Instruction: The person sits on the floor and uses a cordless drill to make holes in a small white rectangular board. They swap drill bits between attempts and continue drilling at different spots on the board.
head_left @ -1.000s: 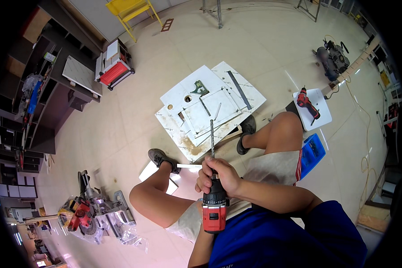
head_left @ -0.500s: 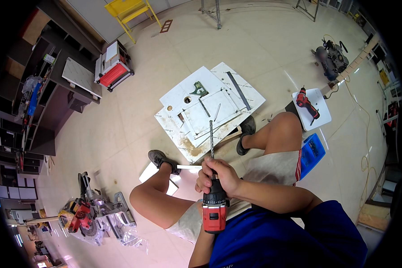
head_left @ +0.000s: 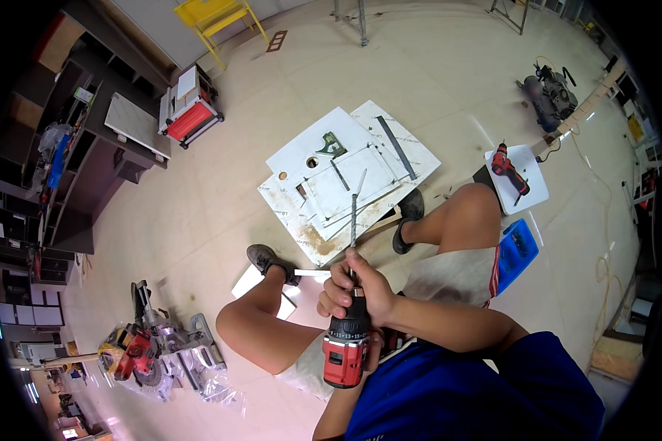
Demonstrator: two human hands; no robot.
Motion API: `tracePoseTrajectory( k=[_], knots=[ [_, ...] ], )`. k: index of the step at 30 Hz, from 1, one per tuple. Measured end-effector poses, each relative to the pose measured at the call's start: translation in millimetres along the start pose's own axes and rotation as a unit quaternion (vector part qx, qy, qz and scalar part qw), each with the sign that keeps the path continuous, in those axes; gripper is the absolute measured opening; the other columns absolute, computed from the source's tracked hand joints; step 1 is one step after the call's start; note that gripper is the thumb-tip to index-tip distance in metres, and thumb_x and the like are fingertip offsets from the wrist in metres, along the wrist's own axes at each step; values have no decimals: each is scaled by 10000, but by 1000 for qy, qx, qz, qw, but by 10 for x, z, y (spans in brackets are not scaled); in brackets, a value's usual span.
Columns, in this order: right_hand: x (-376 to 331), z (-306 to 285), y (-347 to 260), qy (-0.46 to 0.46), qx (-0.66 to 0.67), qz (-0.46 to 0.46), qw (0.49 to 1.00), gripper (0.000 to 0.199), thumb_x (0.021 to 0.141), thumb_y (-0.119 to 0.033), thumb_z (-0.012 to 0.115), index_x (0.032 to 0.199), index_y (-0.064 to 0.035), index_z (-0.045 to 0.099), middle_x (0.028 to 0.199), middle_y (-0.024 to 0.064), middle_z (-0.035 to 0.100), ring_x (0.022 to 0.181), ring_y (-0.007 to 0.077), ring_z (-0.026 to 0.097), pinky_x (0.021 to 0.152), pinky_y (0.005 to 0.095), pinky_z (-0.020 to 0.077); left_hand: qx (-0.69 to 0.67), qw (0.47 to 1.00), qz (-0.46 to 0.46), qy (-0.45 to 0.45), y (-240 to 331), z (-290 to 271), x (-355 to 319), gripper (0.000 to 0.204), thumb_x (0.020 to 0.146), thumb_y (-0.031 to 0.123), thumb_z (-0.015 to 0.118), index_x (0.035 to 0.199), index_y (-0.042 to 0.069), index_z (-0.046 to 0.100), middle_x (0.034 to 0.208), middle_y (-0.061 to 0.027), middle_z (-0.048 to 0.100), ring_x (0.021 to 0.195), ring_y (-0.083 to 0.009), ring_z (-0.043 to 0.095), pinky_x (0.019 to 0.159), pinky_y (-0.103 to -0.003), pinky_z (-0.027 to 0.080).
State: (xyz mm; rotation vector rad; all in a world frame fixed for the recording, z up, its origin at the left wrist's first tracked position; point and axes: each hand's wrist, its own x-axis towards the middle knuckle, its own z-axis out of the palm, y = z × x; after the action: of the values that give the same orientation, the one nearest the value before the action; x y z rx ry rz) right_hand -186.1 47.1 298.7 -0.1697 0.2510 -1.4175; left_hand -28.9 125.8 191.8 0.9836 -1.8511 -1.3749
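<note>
A red and black cordless drill (head_left: pixel 346 353) points away from me in front of my lap, a long drill bit (head_left: pixel 354 220) standing out from its chuck. My right hand (head_left: pixel 368 288) is closed round the bit, just ahead of the chuck. Partly hidden behind the drill's body, my left hand (head_left: pixel 376 348) grips the handle. Beyond the bit's tip lie white boards (head_left: pixel 287 158), stacked, with round holes cut in one and sawdust on the lower one. On them rest a green combination square (head_left: pixel 332 144), a dark straight strip (head_left: pixel 396 147) and a pencil-like white stick (head_left: pixel 362 181).
A second red drill (head_left: pixel 509 170) lies on a white step stool (head_left: pixel 538 184) at right, above an open blue case (head_left: pixel 516 257). A mitre saw (head_left: pixel 143 353) stands at lower left. Farther off are a red-sided table saw (head_left: pixel 187 121), a yellow chair (head_left: pixel 212 22) and a compressor-like machine (head_left: pixel 550 99).
The drill has turned, its rear swinging slightly left and showing more of its side and my left hand. My right hand stays round the bit, its thumb now stretched farther along it.
</note>
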Motion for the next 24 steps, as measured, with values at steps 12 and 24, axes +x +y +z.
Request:
tracePoseTrajectory(
  k=[12,24],
  knots=[
    [-68,-127,-134,35,38,19,998,289,976,-406,452,926,-123,489,641,30,493,628,196,537,708,373,458,228,972,50,31,420,-120,304,207,810,210,650,965,74,635,842,-133,624,753,-319,597,649,-414,497],
    [-194,-290,-137,225,11,46,973,361,962,-343,534,678,-148,425,535,-10,401,528,163,463,596,358,450,222,970,-24,-92,44,-73,150,160,813,220,638,829,68,589,725,-124,560,632,-323,550,546,-448,435]
  ],
)
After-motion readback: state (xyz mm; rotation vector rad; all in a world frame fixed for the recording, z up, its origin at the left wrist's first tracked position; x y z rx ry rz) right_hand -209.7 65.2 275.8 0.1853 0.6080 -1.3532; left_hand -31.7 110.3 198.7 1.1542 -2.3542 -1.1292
